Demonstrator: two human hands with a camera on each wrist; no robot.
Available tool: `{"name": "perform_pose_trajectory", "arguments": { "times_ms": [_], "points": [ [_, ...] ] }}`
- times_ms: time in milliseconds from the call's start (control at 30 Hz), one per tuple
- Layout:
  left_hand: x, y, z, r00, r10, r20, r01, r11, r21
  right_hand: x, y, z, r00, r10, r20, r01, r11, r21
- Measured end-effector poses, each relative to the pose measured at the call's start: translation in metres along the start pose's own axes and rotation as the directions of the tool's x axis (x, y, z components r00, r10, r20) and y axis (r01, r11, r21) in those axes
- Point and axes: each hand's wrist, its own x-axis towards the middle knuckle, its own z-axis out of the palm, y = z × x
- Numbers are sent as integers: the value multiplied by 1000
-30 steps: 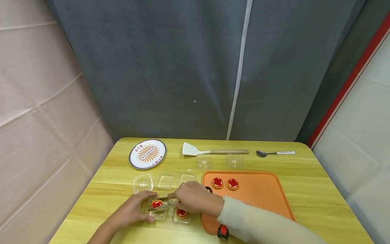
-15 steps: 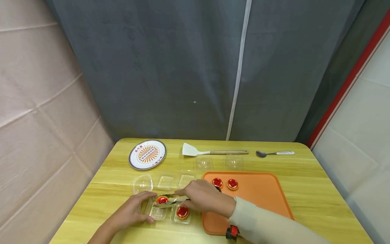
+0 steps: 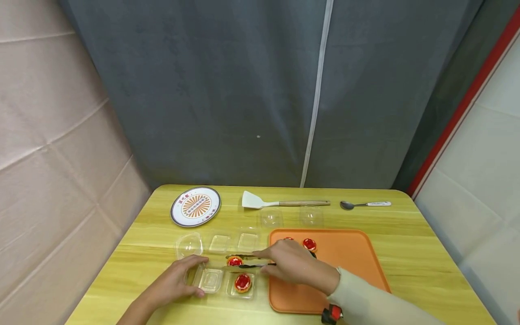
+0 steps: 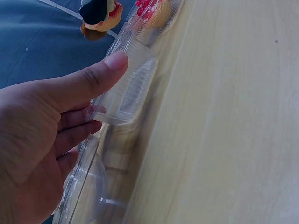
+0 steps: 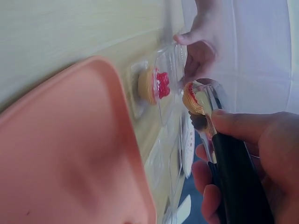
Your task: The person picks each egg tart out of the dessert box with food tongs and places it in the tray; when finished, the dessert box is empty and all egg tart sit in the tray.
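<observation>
My right hand (image 3: pixel 290 262) grips black-handled metal tongs (image 5: pixel 236 163). Between their tips is a small tart (image 3: pixel 234 261) with a glossy red topping, raised behind the container with another tart. My left hand (image 3: pixel 178 277) holds the side of a clear plastic container (image 3: pixel 211 280); in the left wrist view its thumb lies over the wall and the fingers curl at the near corner. No tart lies in that container. Just right of it, a second clear container (image 3: pixel 230 292) bears a red-topped tart (image 3: pixel 243 283).
An orange tray (image 3: pixel 345 266) on the right carries two more tarts, one partly behind my right hand. Clear lids (image 3: pixel 189 245) and other clear containers (image 3: pixel 248 240) stand behind. Farther back lie a round plate (image 3: pixel 196 206), a white spatula (image 3: pixel 253 200) and a spoon (image 3: pixel 347 205).
The tongs and their tart have risen out of the left container and moved right, to behind the second one. My left hand has stayed at the container's side.
</observation>
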Motion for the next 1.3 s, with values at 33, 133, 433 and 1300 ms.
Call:
{"name": "perform_pose_trajectory", "arguments": {
  "times_ms": [33, 133, 433, 1300],
  "points": [
    [0, 0, 0, 1000, 1, -1, -1, 1000, 2, -3, 2, -1, 1000, 0, -6, 0, 1000, 18],
    [0, -1, 0, 1000, 4, -2, -4, 1000, 4, -12, 9, -3, 1000, 8, -26, -6, 999, 53],
    [0, 1, 0, 1000, 8, -6, -8, 1000, 10, -41, 33, -4, 997, 43, -67, -38, 997, 72],
    [-1, 0, 1, 1000, 2, 3, -2, 1000, 26, -105, 75, 7, 972, 209, -109, -197, 975, 107]
  ]
}}
